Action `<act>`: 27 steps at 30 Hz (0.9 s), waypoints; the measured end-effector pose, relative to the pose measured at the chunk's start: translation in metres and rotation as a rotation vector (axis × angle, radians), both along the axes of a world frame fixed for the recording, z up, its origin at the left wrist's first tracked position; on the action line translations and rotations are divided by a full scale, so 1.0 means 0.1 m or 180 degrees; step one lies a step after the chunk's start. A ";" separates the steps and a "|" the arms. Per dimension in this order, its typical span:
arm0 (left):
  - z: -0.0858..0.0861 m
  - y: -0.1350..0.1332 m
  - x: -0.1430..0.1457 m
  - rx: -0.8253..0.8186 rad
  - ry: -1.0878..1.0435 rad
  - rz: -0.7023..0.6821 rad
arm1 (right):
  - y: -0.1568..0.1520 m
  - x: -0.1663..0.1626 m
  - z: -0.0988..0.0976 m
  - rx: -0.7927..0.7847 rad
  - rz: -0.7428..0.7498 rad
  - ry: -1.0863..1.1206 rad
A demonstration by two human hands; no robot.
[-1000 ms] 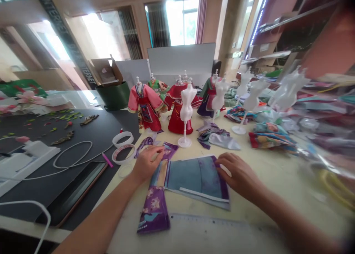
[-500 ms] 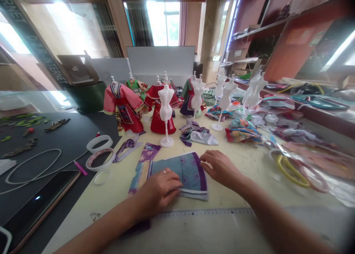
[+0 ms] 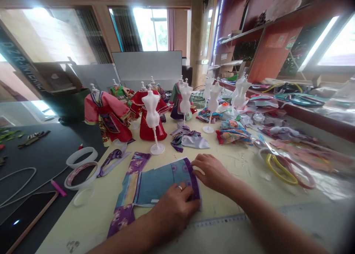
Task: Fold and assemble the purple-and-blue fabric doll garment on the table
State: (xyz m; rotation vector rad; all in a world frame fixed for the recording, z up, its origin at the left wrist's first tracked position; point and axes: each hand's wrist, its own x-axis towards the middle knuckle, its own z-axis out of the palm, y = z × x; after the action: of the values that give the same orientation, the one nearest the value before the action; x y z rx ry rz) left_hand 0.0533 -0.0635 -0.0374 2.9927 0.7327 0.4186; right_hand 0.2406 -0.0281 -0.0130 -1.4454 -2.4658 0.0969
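A blue fabric piece (image 3: 155, 183) with purple borders lies flat on the cream mat (image 3: 94, 213) in front of me. My left hand (image 3: 177, 206), a ring on one finger, is closed at its lower right corner, the fingertips curled over the purple border. At the upper right corner, my right hand (image 3: 212, 170) pinches the same border. A purple flowered strip (image 3: 120, 219) runs along the fabric's left side. Just beyond stands a bare white doll mannequin (image 3: 152, 111). Under my forearms lies a clear ruler (image 3: 219, 221), partly hidden.
Dressed doll mannequins, one in a pink-sleeved robe (image 3: 108, 115), stand at the back. To the right lie scissors (image 3: 280, 169) with yellow and pink handles and heaped cloth (image 3: 235, 132). Tape rolls (image 3: 81, 174), a pink marker (image 3: 58, 188) and a phone (image 3: 27, 220) are on the left.
My left hand has slid right across the fabric to its lower right corner. My right hand stays by the purple border. The view has turned slightly right.
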 end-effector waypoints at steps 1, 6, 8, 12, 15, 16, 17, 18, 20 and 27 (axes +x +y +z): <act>-0.01 0.00 0.00 -0.0007 0.0014 0.0004 | 0.00 0.00 -0.01 -0.0043 0.0032 -0.0009; 0.08 0.00 -0.05 -0.0599 -0.0263 0.0097 | 0.00 -0.01 -0.03 -0.0177 0.0043 -0.0083; 0.12 0.01 -0.07 -0.0939 -0.0400 0.0253 | 0.01 0.00 -0.03 -0.0156 0.0045 -0.0105; 0.15 0.04 -0.09 -0.1059 -0.0325 0.0356 | 0.02 0.00 -0.03 -0.0167 0.0025 -0.0145; 0.14 0.06 -0.08 -0.1062 -0.0309 0.0309 | 0.02 0.00 -0.01 -0.0199 0.0025 -0.0152; 0.13 0.06 -0.07 -0.1064 -0.0327 0.0303 | 0.02 -0.01 -0.01 -0.0208 0.0025 -0.0152; 0.13 0.06 -0.07 -0.1064 -0.0350 0.0302 | 0.02 -0.01 -0.01 -0.0215 0.0023 -0.0151; 0.12 0.06 -0.07 -0.1064 -0.0372 0.0296 | 0.02 -0.01 0.00 -0.0223 0.0022 -0.0150; 0.11 0.05 -0.06 -0.1068 -0.0413 0.0285 | 0.02 -0.01 -0.01 -0.0237 0.0021 -0.0151; 0.31 0.13 -0.26 -0.1168 -0.0699 0.0196 | 0.03 0.02 -0.02 -0.0255 0.0031 -0.0153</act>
State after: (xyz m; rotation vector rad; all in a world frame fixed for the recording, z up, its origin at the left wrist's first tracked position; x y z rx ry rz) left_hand 0.0278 -0.0502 -0.0067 2.5412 0.7837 0.5385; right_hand 0.2426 -0.0253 -0.0147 -1.4847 -2.5346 0.1668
